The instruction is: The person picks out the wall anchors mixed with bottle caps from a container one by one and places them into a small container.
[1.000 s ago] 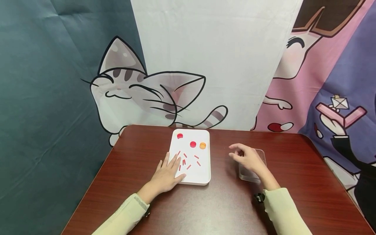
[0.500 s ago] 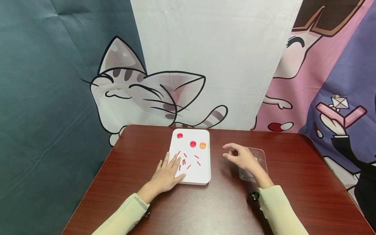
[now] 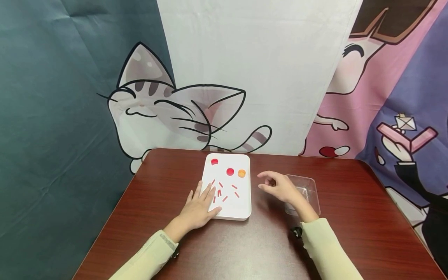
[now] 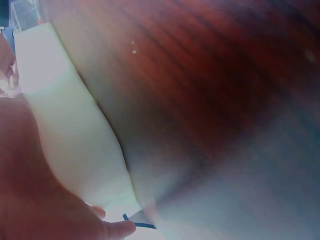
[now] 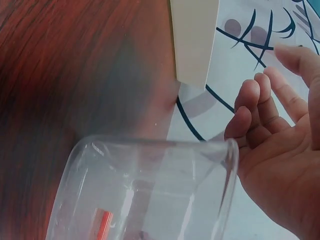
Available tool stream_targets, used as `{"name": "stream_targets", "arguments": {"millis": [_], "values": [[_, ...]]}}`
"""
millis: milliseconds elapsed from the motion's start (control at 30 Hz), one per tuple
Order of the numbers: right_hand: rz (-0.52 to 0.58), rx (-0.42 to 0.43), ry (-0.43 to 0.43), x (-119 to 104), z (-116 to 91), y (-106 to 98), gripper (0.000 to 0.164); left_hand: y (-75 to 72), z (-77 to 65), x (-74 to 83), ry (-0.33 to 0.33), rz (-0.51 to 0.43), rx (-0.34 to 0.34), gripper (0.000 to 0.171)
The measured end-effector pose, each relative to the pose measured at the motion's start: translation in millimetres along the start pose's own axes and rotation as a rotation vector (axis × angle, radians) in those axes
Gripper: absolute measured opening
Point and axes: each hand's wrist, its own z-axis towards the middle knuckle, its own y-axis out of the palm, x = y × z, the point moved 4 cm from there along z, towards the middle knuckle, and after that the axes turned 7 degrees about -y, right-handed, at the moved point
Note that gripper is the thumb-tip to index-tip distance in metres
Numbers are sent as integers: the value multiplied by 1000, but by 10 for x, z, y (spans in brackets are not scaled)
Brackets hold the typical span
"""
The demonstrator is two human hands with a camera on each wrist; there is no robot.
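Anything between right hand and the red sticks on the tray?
Nothing visible blocks the right hand: only tabletop and the edge of the white tray lie before the red sticks. Left hand covers the tray's near-left corner, off-path.

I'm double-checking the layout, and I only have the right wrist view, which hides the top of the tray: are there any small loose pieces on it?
Observer: Yes, the head view shows several thin red sticks scattered on the white tray.

Operator: And the left hand? I don't see it at all.

Observer: It lies across the tray's near left side, fingers extended.

Operator: Anything towards the tray's far end?

Observer: Three small round pieces, two red and one orange, beyond the sticks.
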Motion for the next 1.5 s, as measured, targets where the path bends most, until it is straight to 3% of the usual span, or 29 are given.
{"name": "stream_targets", "arguments": {"millis": [233,800,1267,1500], "values": [[16,-37,12,-5,50,83,30,-1,8,-1,-4,1,-2,80],[25,-135,-58,-86,178,302,28,4,6,0,-10,6,17,80],[-34,-187,-168,-146,243,504,29,-12,-8,12,-4,-6,25,81],[-60,-250,-139,-143,267,566,29,-18,-7,10,-13,5,17,81]]}}
